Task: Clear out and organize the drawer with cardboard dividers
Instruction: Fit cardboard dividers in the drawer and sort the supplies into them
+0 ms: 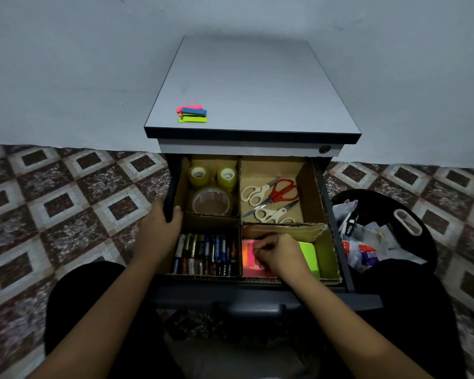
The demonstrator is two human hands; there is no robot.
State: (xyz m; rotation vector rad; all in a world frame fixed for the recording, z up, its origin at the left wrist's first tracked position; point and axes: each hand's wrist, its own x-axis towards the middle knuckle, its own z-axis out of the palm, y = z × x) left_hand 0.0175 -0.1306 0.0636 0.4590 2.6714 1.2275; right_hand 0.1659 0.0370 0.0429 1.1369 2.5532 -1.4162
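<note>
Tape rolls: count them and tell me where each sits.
3, all in the far-left compartment: left small roll, right small roll beside it, large clear roll in front. None looks hidden.

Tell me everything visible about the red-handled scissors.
The red-handled scissors lie flat in the drawer's far right cardboard compartment. Red plastic loops sit toward the back right; the closed metal blades point near left, overlapping the two white-handled scissors beside them. No hand touches them.
</note>
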